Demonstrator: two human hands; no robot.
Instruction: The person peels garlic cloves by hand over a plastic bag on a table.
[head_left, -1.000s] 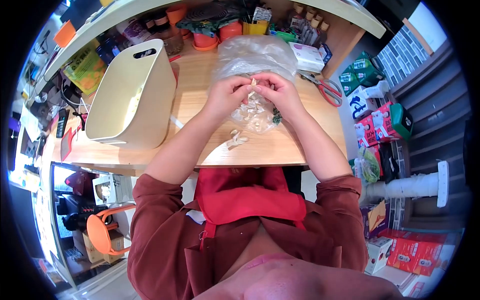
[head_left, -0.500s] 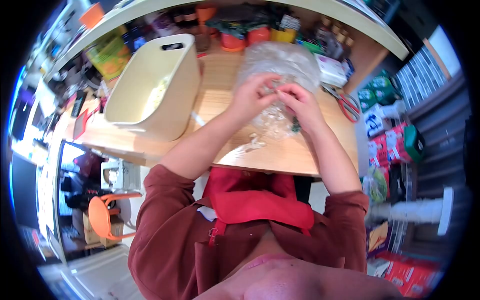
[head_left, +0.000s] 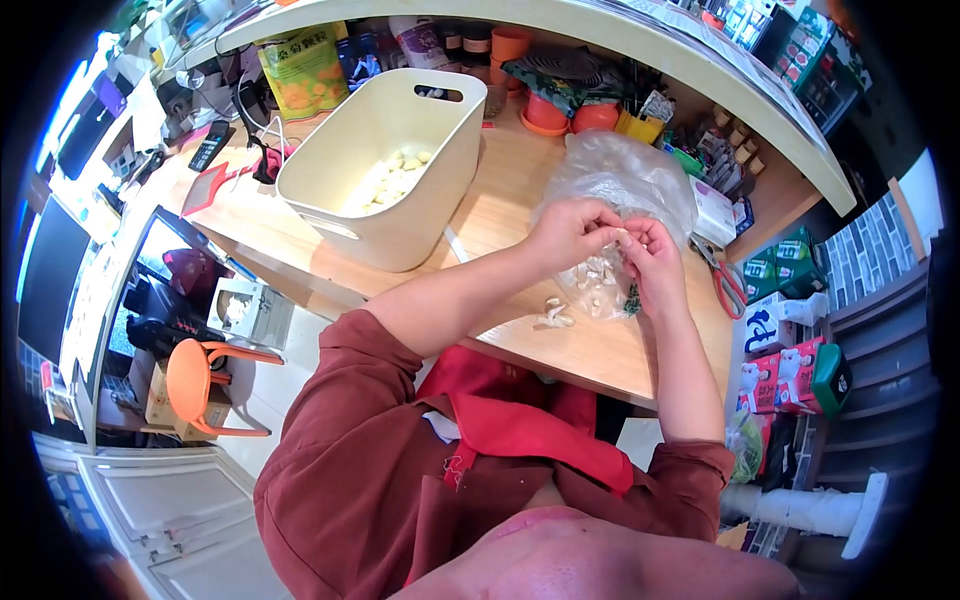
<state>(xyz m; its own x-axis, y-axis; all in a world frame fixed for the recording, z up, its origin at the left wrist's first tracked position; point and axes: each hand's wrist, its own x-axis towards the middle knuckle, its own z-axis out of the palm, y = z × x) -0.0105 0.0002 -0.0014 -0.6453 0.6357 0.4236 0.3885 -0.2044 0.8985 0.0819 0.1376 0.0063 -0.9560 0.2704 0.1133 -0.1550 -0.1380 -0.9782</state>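
My left hand (head_left: pixel 572 235) and my right hand (head_left: pixel 655 262) meet fingertip to fingertip over a clear plastic bag (head_left: pixel 640 175). Both are closed in a pinch around a small pale piece that looks like a garlic clove (head_left: pixel 622 236), mostly covered by my fingers. Beneath them, whitish cloves and papery skins (head_left: pixel 598 282) lie on the bag's near part. A few peel scraps (head_left: pixel 554 314) rest on the wooden table (head_left: pixel 520 345) closer to me. To the left stands a cream plastic bin (head_left: pixel 440 200), with several peeled cloves (head_left: pixel 395 180) on its bottom.
Red-handled scissors (head_left: pixel 730 288) lie at the table's right edge, beside a white box (head_left: pixel 712 212). Orange pots (head_left: pixel 545 115), jars and packets line the back under a shelf (head_left: pixel 640 35). A red dustpan-like scoop (head_left: pixel 205 188) and an orange chair (head_left: pixel 190 385) are at left.
The camera view has turned, so the table and bin appear shifted right and lower. My hands remain together over the bag, with the fingers slightly repositioned around the small piece.
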